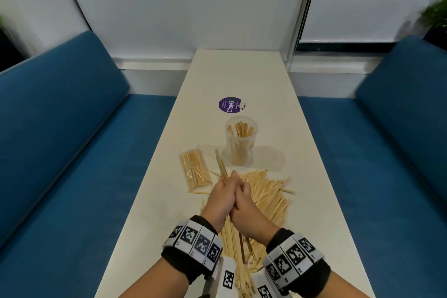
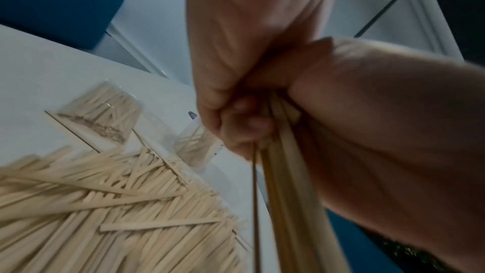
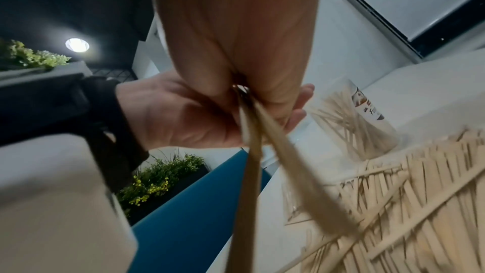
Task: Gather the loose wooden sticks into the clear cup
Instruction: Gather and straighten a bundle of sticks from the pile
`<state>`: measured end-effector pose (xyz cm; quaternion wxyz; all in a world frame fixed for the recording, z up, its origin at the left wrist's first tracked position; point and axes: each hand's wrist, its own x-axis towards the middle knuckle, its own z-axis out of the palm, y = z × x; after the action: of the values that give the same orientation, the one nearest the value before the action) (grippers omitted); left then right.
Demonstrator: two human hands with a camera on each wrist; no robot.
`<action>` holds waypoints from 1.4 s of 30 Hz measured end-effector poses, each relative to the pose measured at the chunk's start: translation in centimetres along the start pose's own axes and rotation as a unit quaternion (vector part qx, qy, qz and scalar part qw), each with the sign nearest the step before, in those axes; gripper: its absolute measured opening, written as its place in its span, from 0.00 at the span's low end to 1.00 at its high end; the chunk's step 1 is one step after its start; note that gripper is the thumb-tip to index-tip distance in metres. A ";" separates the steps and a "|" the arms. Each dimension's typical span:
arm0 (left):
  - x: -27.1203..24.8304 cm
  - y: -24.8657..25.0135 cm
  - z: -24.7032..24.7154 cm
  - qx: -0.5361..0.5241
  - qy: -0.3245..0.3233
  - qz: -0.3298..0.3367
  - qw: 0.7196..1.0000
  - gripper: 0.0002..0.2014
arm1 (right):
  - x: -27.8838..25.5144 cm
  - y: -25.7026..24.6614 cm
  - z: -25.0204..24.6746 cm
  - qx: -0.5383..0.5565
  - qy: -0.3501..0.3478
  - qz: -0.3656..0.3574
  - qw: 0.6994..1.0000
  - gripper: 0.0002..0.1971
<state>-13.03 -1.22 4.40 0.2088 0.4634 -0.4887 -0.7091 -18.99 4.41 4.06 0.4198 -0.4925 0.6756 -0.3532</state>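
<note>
Head view: my two hands meet over the table, the left hand and right hand both curled round one bundle of long wooden sticks, its far ends poking out above the knuckles and pointing toward the cup. The wrist views confirm it: fingers of the left are wrapped round the sticks, and the right hand pinches them where they fan downward, somewhat blurred.

The step in hand, as I judge it, is squaring up this handful before it goes in. I would tap the ends level, keep the left hand firm low down, and let the right slide up to steer. The cup is narrow and already about half filled with sticks leaning to one side, so I would bring the bundle in near upright, over the free side of the mouth, and let go only once the tips are well below the rim. A slanted entry could tip the light cup.

The sticks are pale, thin and flat. A large loose pile lies under and right of my hands, just short of the cup. A clear packet of more sticks lies left of it, and a purple sticker sits beyond.
</note>
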 end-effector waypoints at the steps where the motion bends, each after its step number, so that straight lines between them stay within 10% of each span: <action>1: 0.0 -0.1 0.1 0.003 0.021 0.006 1.000 0.18 | 0.0 0.1 0.1 0.008 0.003 0.001 1.000 0.32; 8: 0.1 0.2 0.2 -0.073 0.108 0.002 0.991 0.24 | 0.3 0.4 -0.6 0.091 0.085 -0.048 0.991 0.48; 13: -0.1 1.1 -0.4 -0.189 0.108 -0.011 0.976 0.20 | -0.5 -1.0 -2.1 0.123 0.009 -0.050 0.991 0.47; 21: 0.5 1.8 -1.8 -0.369 0.176 0.011 0.913 0.21 | -0.7 0.8 -2.5 0.245 0.038 0.044 0.968 0.21; 30: 1.1 1.5 -2.6 -0.312 0.205 0.083 0.924 0.17 | -0.2 2.8 -3.3 0.280 0.219 0.142 0.924 0.13; 37: -0.4 2.9 0.5 -0.187 0.185 0.235 0.936 0.13 | 0.1 0.5 -2.4 0.539 0.097 0.237 0.803 0.18; 42: -1.2 1.5 1.7 -0.072 0.153 0.202 0.965 0.15 | 0.1 -0.5 -1.9 0.542 0.012 0.178 0.821 0.21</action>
<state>-14.20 -0.15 6.44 0.4526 0.4418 -0.4821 -0.6063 -20.61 4.30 5.22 0.6661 -0.0525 0.4565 -0.5875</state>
